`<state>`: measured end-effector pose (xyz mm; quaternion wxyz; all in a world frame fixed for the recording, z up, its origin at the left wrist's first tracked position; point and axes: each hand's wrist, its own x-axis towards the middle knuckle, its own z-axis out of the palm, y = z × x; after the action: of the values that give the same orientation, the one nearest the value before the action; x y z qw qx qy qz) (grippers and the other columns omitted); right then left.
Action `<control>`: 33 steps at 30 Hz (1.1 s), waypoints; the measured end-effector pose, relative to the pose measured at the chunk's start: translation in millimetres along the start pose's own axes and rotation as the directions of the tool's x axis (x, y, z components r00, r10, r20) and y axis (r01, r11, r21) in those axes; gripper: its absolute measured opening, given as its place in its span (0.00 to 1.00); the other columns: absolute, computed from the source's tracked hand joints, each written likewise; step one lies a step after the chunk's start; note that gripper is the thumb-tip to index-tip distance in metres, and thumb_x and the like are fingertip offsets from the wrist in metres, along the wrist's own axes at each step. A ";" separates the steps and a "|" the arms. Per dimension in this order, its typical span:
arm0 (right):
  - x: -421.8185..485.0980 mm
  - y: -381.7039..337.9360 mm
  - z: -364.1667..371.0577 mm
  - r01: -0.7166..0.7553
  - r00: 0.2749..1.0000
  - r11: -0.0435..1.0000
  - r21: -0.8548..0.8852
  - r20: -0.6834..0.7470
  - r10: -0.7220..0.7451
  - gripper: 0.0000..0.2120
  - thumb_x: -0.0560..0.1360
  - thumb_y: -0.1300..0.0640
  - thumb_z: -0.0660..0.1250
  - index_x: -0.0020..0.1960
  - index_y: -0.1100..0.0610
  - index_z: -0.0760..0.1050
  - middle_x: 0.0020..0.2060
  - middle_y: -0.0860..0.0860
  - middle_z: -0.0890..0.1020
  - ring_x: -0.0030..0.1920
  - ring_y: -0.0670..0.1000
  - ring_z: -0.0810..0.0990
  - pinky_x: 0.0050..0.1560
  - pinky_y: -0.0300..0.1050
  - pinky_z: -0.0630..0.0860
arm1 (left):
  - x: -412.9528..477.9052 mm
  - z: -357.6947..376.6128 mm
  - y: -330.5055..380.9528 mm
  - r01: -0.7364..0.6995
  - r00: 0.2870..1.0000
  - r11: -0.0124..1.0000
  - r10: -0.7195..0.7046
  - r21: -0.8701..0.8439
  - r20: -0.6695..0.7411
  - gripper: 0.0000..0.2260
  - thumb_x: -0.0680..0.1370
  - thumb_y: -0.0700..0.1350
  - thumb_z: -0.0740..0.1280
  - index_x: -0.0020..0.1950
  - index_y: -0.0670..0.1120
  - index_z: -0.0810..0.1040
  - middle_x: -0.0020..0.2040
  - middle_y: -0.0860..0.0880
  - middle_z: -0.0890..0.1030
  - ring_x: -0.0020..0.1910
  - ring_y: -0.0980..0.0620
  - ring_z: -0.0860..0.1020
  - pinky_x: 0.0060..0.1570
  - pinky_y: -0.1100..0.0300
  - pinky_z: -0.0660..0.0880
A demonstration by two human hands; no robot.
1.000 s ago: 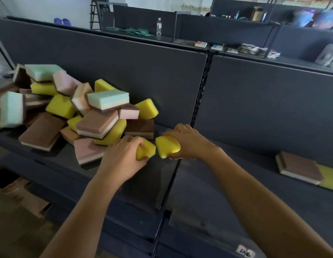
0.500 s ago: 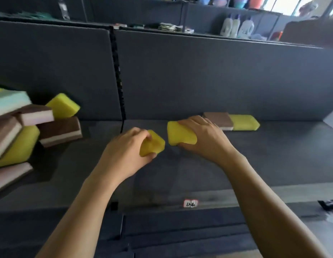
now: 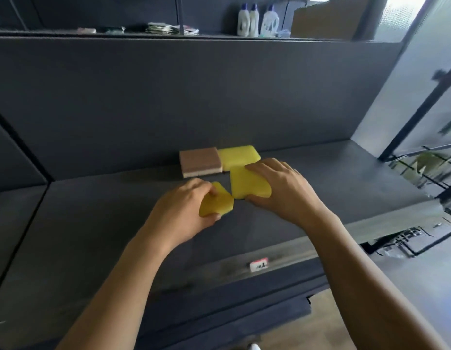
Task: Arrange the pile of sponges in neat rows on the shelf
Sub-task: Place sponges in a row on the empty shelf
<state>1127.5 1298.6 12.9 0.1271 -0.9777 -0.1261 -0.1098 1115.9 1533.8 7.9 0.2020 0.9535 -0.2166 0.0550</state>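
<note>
The left hand [image 3: 184, 210] grips a squashed yellow sponge [image 3: 218, 202] in front of the brown-topped sponge [image 3: 200, 160]. The right hand [image 3: 282, 188] grips a flatter yellow sponge [image 3: 247, 184] front-right of it, just before the placed yellow sponge [image 3: 238, 155]. As I judge it, springy foam set down crooked could nudge that back pair askew on the smooth dark shelf [image 3: 93, 223]. All are round-cornered slabs, and the pile is out of view

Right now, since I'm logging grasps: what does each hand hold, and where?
Left hand grips the left yellow sponge by its left end; right hand grips the right yellow sponge by its right side.
</note>
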 end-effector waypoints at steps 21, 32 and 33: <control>37.0 126.1 -17.0 0.148 0.986 0.984 0.095 0.063 -0.155 0.33 0.69 0.42 0.75 0.71 0.44 0.69 0.65 0.46 0.73 0.65 0.53 0.71 0.59 0.47 0.68 | 76.6 61.5 89.0 0.206 0.975 0.978 -0.206 0.018 0.081 0.25 0.73 0.55 0.72 0.68 0.54 0.71 0.68 0.55 0.71 0.64 0.51 0.73 0.58 0.53 0.72; 41.7 107.2 -21.3 0.179 0.982 0.978 0.109 0.038 -0.184 0.32 0.67 0.39 0.76 0.67 0.47 0.71 0.63 0.45 0.76 0.64 0.51 0.73 0.54 0.43 0.67 | 95.6 45.4 85.8 0.117 0.988 0.988 -0.126 -0.096 -0.090 0.35 0.72 0.54 0.74 0.75 0.50 0.63 0.73 0.55 0.65 0.69 0.52 0.68 0.62 0.56 0.69; 41.9 104.7 -22.2 0.177 0.983 0.979 0.105 0.037 -0.182 0.32 0.67 0.39 0.76 0.66 0.48 0.71 0.63 0.45 0.76 0.64 0.51 0.73 0.52 0.42 0.66 | 97.9 43.8 85.6 0.102 0.990 0.989 -0.112 -0.106 -0.088 0.36 0.72 0.54 0.74 0.76 0.49 0.61 0.74 0.55 0.64 0.70 0.53 0.67 0.63 0.56 0.68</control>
<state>1191.7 1203.7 21.0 0.1629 -0.9569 -0.2223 -0.0916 1167.5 1407.0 17.7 0.2628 0.9487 -0.1579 0.0774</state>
